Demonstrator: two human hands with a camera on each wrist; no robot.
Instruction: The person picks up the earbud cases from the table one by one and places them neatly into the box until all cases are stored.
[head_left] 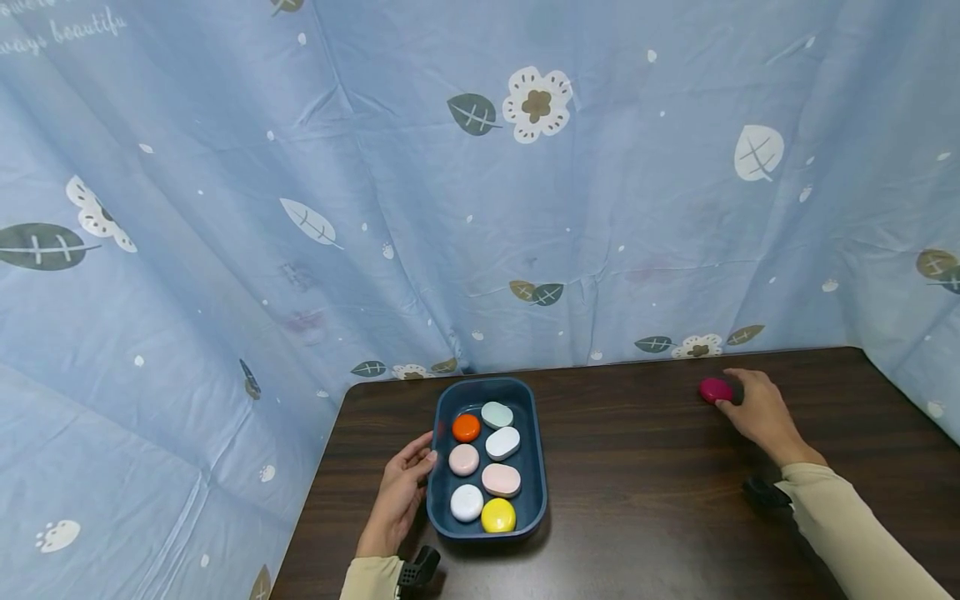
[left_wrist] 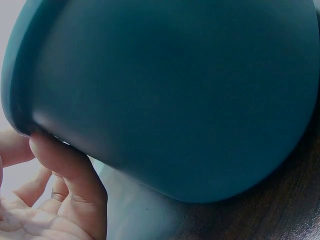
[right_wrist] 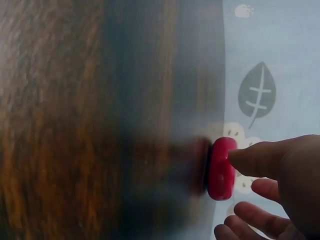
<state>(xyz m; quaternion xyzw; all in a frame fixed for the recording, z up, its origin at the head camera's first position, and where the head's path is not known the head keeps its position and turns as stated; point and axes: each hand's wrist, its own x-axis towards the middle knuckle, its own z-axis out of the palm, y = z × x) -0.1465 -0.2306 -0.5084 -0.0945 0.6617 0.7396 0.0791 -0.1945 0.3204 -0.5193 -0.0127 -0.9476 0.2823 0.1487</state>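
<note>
A dark blue tray (head_left: 534, 467) sits on the dark wooden table (head_left: 645, 492), holding several smooth pebble-shaped pieces: orange (head_left: 466, 427), pale green (head_left: 497, 414), two white, two pink and yellow (head_left: 498, 515). My left hand (head_left: 420, 462) rests against the tray's left wall with relaxed fingers. Close up in the left wrist view, a fingertip (left_wrist: 55, 155) presses just under the tray's rim (left_wrist: 22, 110). Far right near the table's back edge lies a magenta pebble (head_left: 714, 389). My right hand (head_left: 738, 404) reaches it, and one fingertip (right_wrist: 240, 159) touches the pebble (right_wrist: 220, 169); the other fingers hang loosely curled beside it.
A light blue curtain (head_left: 480, 208) printed with leaves and flowers hangs right behind the table and wraps round its left and right sides. Bare tabletop stretches between the tray and the right hand. The table's left edge (head_left: 318, 492) runs close beside my left hand.
</note>
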